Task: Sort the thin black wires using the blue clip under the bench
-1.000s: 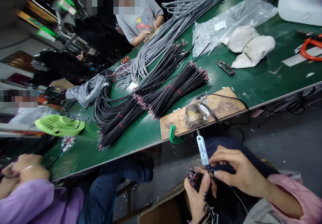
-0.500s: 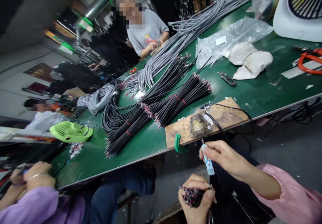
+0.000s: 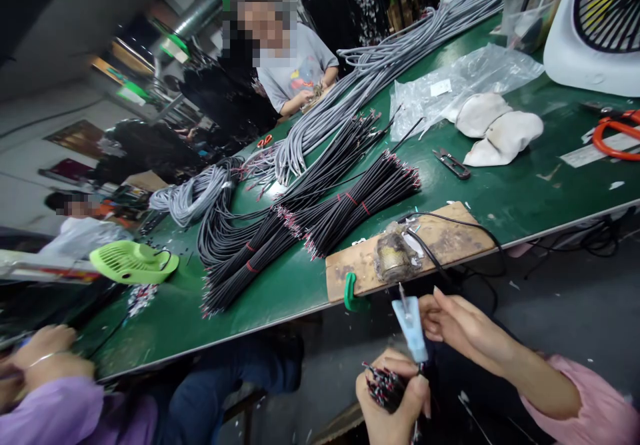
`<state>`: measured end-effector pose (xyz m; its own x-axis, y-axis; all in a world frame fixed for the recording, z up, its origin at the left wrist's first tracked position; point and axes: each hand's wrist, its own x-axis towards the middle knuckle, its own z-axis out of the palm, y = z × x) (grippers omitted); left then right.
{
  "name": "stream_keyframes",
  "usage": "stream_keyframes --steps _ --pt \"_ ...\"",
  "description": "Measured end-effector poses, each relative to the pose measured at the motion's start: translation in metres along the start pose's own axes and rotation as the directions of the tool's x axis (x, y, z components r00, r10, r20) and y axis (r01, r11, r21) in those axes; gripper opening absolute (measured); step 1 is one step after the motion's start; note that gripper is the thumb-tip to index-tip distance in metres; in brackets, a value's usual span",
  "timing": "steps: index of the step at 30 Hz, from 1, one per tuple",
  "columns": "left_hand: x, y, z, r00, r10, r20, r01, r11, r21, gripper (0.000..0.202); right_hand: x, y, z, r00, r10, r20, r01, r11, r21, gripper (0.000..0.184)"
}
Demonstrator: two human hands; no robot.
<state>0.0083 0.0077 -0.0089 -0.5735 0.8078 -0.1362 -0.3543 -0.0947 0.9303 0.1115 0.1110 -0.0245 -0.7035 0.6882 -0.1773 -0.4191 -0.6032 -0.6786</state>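
My left hand (image 3: 395,398) is wrapped round a bundle of thin black cables (image 3: 384,388) with stripped red and white wire ends. Above its thumb stands a light-blue plastic clip (image 3: 411,328), its lower end by a cable and a thin metallic tip sticking up from its top. Just right of the clip is my right hand (image 3: 467,328), thumb raised and fingers loosely apart; whether a fingertip touches the clip cannot be made out. Close above the tip, a crusted round metal pot (image 3: 393,256) sits on a wooden board (image 3: 453,235).
A green clamp (image 3: 351,292) grips the board at the table edge. Tied black cable bundles (image 3: 345,212) and grey cables (image 3: 320,125) lie on the green table (image 3: 295,292). Snips (image 3: 451,164), orange scissors (image 3: 613,135) and a white fan (image 3: 590,45) lie right. Co-workers sit left and opposite.
My right hand has let go of the light-blue clip and moved slightly right, its fingers loosening. The clip now shows its wider side. My left hand keeps the cable bundle.
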Motion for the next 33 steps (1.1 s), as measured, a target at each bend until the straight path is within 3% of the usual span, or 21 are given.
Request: stream_keyframes --steps 4,8,12,16,21,24,26,27,30,31,33 --pt "-0.005 -0.001 -0.004 0.997 -0.072 0.020 0.073 0.992 -0.098 0.023 -0.013 -0.005 -0.011 0.995 -0.084 -0.047 0.061 0.928 -0.369 0.033" --pt "-0.013 -0.006 -0.011 0.981 -0.191 -0.011 0.189 0.974 -0.121 0.028 -0.025 -0.008 -0.005 0.981 -0.182 0.067 0.187 0.792 -0.581 0.025" --pt "-0.018 -0.009 -0.015 0.965 -0.259 -0.039 0.255 0.964 -0.075 0.033 -0.032 -0.005 0.010 0.933 -0.264 0.245 0.360 0.688 -0.630 0.013" --pt "-0.018 -0.009 -0.017 0.965 -0.238 -0.110 0.245 0.968 0.053 0.037 -0.036 -0.008 0.016 0.894 -0.354 0.274 0.440 0.582 -0.684 0.012" --pt "-0.018 -0.009 -0.022 0.975 -0.189 -0.118 0.212 0.951 0.227 0.034 -0.038 -0.015 0.013 0.865 -0.323 0.385 0.494 0.408 -0.768 0.015" --pt "-0.018 -0.010 -0.021 0.981 -0.143 -0.130 0.173 0.951 0.255 0.029 -0.036 -0.006 0.015 0.826 -0.433 0.360 0.517 0.331 -0.789 0.016" --pt "-0.018 -0.011 -0.018 0.979 -0.145 -0.146 0.171 0.967 0.187 0.028 -0.034 0.005 0.017 0.831 -0.499 0.245 0.478 0.416 -0.774 0.015" --pt "-0.018 -0.012 -0.015 0.978 -0.152 -0.142 0.169 0.978 0.124 0.028 -0.033 0.010 0.017 0.859 -0.487 0.161 0.431 0.514 -0.742 0.015" --pt "-0.017 -0.011 -0.010 0.987 -0.155 -0.041 0.152 0.986 -0.073 0.024 -0.031 0.020 0.014 0.965 -0.261 -0.026 0.212 0.834 -0.510 0.021" --pt "-0.016 -0.011 -0.009 0.989 -0.151 -0.003 0.150 0.983 -0.105 0.022 -0.031 0.021 0.013 0.982 -0.184 -0.039 0.149 0.888 -0.434 0.024" --pt "-0.016 -0.011 -0.009 0.987 -0.155 0.032 0.158 0.981 -0.113 0.020 -0.032 0.018 0.011 0.988 -0.153 -0.007 0.137 0.902 -0.410 0.025"
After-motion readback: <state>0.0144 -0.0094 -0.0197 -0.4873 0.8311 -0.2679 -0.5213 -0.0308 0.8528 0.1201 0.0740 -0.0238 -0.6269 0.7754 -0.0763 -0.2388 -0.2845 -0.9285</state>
